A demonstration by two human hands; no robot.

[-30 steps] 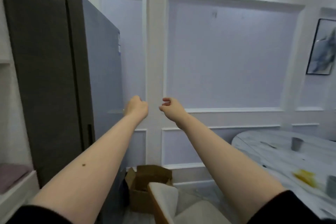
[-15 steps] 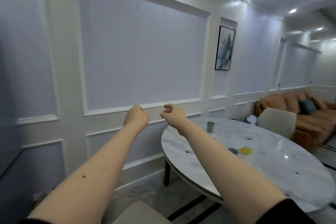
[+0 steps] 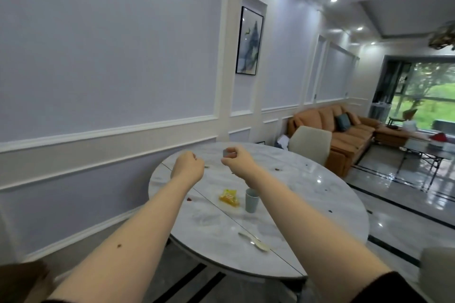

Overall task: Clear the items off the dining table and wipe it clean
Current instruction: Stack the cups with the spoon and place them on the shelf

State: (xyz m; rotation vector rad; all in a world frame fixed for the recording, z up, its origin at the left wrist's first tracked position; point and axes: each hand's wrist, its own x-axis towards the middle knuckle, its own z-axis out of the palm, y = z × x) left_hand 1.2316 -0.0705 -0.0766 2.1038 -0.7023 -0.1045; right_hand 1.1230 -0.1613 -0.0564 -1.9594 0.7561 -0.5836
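Note:
A round white marble dining table (image 3: 307, 194) lies ahead of me. On it are a yellow wrapper (image 3: 229, 198), a pale grey-blue cup (image 3: 251, 200) beside it, and a spoon (image 3: 253, 242) near the front edge. A second small grey cup (image 3: 226, 152) shows at the far side, just behind my right hand. Small dark red crumbs (image 3: 189, 199) dot the top. My left hand (image 3: 188, 167) and my right hand (image 3: 237, 158) are held out above the table's far part, fingers curled, holding nothing.
A cream chair (image 3: 310, 146) stands at the table's far right. Another chair back (image 3: 438, 275) is at the lower right. An orange sofa (image 3: 344, 130) and a low table (image 3: 428, 150) lie beyond. The panelled wall (image 3: 98, 130) runs along the left.
My view has swung right from the fridge and cardboard box to the dining table, which is now closer and below my hands. Both hands stay curled and held out in front.

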